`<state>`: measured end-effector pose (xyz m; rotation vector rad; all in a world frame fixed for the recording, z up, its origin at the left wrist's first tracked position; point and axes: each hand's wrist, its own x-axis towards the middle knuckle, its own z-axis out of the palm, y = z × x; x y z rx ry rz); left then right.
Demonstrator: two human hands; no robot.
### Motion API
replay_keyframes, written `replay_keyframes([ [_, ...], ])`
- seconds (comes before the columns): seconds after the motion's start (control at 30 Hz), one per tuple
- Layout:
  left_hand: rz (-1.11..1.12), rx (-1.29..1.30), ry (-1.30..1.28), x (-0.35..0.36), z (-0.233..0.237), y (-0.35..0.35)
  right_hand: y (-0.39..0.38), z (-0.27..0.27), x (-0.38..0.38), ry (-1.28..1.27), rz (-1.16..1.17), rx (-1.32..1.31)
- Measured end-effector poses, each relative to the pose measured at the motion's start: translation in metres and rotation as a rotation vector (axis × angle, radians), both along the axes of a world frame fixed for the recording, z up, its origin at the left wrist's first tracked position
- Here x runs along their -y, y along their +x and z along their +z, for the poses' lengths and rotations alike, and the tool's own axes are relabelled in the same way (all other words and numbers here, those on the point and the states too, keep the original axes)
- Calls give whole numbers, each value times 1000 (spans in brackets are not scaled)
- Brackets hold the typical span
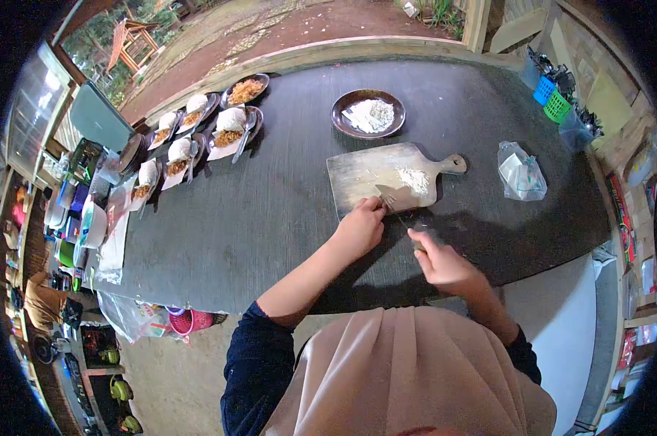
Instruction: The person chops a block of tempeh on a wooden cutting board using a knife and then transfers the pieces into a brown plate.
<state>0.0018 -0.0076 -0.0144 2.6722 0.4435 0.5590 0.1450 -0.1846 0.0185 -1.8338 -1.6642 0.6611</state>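
My right hand [444, 265] is closed round the handle of a knife [397, 211], whose blade angles up and left over the lower edge of a wooden cutting board [350, 171]. At the blade's left side, my left hand [363, 224] has its fingers pressed together at the board's edge; anything between them is too small to make out. A small heap of white shreds [414, 181] lies on the board's right part, near its handle. Behind the board, a dark round plate [339, 125] holds more white pieces [370, 115].
Several plates with rice and orange-brown food [229, 137] stand at the back left. A plastic bag with something white [521, 173] lies on the right of the dark table [270, 218]. Blue and green baskets [557, 107] with utensils stand at the back right.
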Motion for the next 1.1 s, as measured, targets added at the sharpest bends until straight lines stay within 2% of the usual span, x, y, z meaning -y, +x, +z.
replay_keyframes([
  [0.1,-24,26,-7,-2,-2,0,-11,-14,-16,-9,-82,-36],
  [0.13,-27,24,-8,0,-3,-1,-10,7,-23,-143,-84,-68],
  [0.23,4,13,-4,-3,-3,1,9,14,-14,23,25,-81],
  [0.33,-16,-21,-31,-6,-5,0,-3,13,-4,-230,-41,-56],
  [0.37,-9,-41,-29,-6,-5,0,-6,5,-10,-227,-43,-57],
  [0.43,4,-66,-36,-2,-3,-1,-18,5,-20,27,-62,-60],
  [0.47,13,-63,-32,-1,-2,0,-9,13,-21,-201,-75,-57],
  [0.5,21,-60,-26,-1,-1,-1,-1,11,-21,-34,-20,-85],
  [0.6,0,-27,-55,-3,-1,-2,6,14,-6,-32,48,-63],
  [0.7,-2,-53,-71,-4,-2,0,-7,-3,-9,-173,-38,-55],
  [0.77,3,-60,-55,-6,0,0,-10,-6,-22,-49,-96,-19],
  [0.83,1,-70,-36,-1,-2,-1,3,13,-19,19,-12,-92],
  [0.97,7,-28,-78,-5,-3,-1,-10,8,-4,-205,-83,-56],
  [1.03,-3,2,-84,-6,-2,0,-10,1,-10,-181,-93,-43],
  [1.1,41,-72,-80,-3,-3,-1,-1,2,-20,-29,-54,-78],
])
